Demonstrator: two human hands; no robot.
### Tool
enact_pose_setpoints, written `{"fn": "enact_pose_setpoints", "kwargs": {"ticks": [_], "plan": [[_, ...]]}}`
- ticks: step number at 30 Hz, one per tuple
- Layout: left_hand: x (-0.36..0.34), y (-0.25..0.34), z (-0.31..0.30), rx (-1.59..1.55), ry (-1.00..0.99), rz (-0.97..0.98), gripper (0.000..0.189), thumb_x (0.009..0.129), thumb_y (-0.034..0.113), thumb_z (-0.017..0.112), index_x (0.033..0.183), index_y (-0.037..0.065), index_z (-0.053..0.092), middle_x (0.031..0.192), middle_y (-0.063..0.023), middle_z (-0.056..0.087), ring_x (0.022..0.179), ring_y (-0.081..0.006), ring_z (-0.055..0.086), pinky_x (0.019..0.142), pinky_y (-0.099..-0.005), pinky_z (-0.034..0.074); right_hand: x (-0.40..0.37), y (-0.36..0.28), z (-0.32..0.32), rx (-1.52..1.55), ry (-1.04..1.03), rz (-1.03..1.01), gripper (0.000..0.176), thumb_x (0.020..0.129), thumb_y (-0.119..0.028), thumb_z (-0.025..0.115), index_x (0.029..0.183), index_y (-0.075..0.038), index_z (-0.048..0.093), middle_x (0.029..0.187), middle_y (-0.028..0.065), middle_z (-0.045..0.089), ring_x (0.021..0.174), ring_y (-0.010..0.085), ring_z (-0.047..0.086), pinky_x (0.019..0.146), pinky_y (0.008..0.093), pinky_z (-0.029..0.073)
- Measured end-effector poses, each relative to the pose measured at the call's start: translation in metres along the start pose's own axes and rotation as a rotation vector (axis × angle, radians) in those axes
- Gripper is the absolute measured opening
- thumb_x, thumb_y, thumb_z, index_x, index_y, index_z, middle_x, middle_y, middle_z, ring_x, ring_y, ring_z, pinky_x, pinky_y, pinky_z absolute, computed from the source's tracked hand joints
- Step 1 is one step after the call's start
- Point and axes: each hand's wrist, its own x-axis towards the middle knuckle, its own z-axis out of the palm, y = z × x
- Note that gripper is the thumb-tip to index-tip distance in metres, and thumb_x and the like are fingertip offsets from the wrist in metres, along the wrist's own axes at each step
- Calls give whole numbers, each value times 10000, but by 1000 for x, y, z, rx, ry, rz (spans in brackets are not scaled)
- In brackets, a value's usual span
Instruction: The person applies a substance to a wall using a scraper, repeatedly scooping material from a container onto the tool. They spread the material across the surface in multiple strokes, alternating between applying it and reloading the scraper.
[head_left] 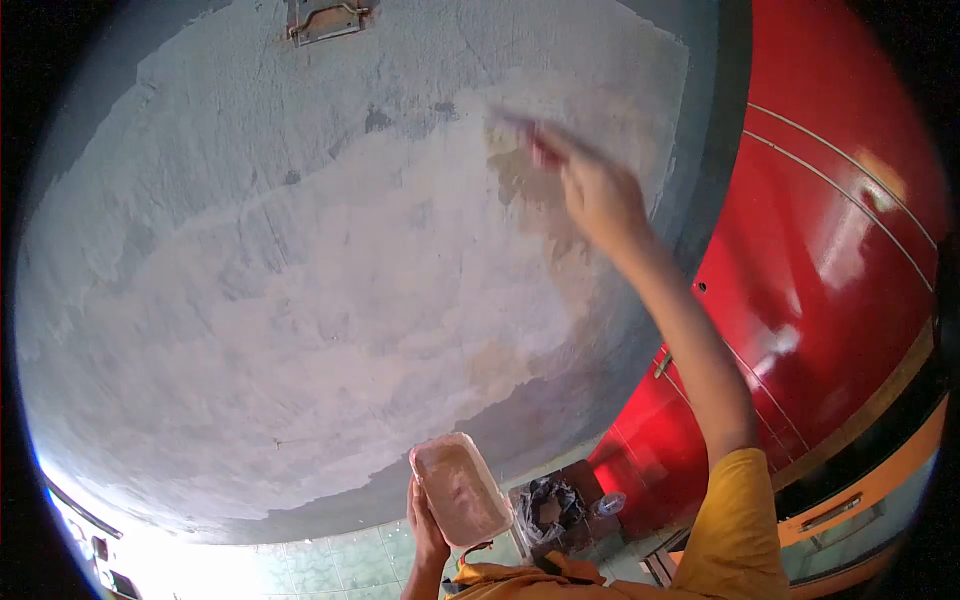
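Hands: left hand (425, 525) cupped under rectangular paste-smeared tub (460, 490), right hand (600, 195) gripping blurred, perhaps flat, blade (520, 130) on rough wall (300, 300).

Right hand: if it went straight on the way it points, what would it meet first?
Probably the wall: the right hand points up-left, and its blurred tool seems to touch the patched plaster there, though depth is unclear.

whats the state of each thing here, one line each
wall: partly coated with pale filler, bare blue-grey at the edges
tray: tilted, holding pinkish paste
left hand: gripping the tray from beneath
right hand: raised, closed on the tool
tool: blurred, against the wall
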Motion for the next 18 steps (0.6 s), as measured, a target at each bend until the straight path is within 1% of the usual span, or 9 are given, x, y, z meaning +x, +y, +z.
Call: {"fn": "enact_pose_setpoints", "kwargs": {"ticks": [1, 4, 5, 7, 10, 13, 15, 16, 18], "plan": [[0, 3, 4, 10, -6, 5, 543, 1102, 456, 404, 1485, 75, 458, 1299, -57, 576, 1193, -159, 555, 1008, -333, 477, 23, 6, -3, -28, 74, -21, 346, 982, -102, 541, 1306, -81, 658, 1196, 160, 725, 1069, 372, 693, 924, 453, 561], [2, 12, 15, 2, -8, 11, 557, 1103, 455, 404, 1507, 72, 439, 1324, -67, 574, 1213, -169, 554, 1025, -344, 475, 34, 17, 29, -99, 107, -157, 362, 976, -94, 545, 1324, -82, 644, 1242, 172, 705, 1121, 368, 676, 961, 445, 547], [2, 11, 15, -28, 2, 1, 562, 1104, 454, 404, 1513, 70, 432, 1333, -71, 573, 1219, -172, 554, 1031, -347, 475, 13, 2, 32, -147, 55, -166, 420, 927, -32, 569, 1338, -65, 647, 1313, 184, 675, 1168, 346, 670, 996, 419, 542], [0, 12, 13, -61, 10, 2, 564, 1105, 448, 404, 1519, 66, 426, 1342, -76, 571, 1223, -176, 555, 1037, -350, 474, -40, -3, 53, -111, 14, -276, 435, 904, -27, 597, 1333, -72, 652, 1296, 181, 687, 1146, 354, 681, 993, 423, 546], [-6, 18, 13, -57, 0, 41, 558, 1106, 442, 406, 1517, 65, 427, 1343, -75, 568, 1219, -177, 558, 1038, -349, 475, -89, -18, 50, -11, -255, -163, 456, 885, -6, 603, 1334, -68, 651, 1271, 187, 696, 1120, 358, 690, 978, 423, 554], [-10, 23, 11, -26, 7, 54, 564, 1103, 448, 413, 1513, 62, 430, 1341, -72, 567, 1216, -175, 558, 1037, -348, 474, -22, -36, 4, 94, -147, -102, 332, 949, -66, 581, 1272, -38, 652, 1217, 171, 722, 1034, 352, 726, 905, 433, 584], [-9, 22, 9, -20, 46, 36, 569, 1101, 456, 420, 1508, 59, 435, 1336, -68, 567, 1216, -172, 556, 1036, -346, 472, 36, -30, -7, 24, 12, -122, 331, 952, -70, 576, 1272, -33, 651, 1229, 173, 717, 1068, 348, 715, 914, 441, 579], [-10, 24, 7, -3, 43, 43, 576, 1100, 459, 425, 1510, 55, 433, 1342, -66, 564, 1222, -170, 550, 1038, -344, 468, 49, -29, -6, -8, 86, -130, 331, 953, -73, 573, 1272, -30, 650, 1235, 174, 714, 1085, 346, 710, 918, 445, 577], [-8, 27, 3, 26, 41, 56, 589, 1097, 464, 435, 1513, 47, 429, 1355, -63, 558, 1235, -166, 540, 1043, -340, 461, 32, -22, 28, -88, 130, -224, 346, 946, -67, 576, 1283, -33, 644, 1235, 181, 708, 1101, 357, 695, 911, 455, 572]]}}
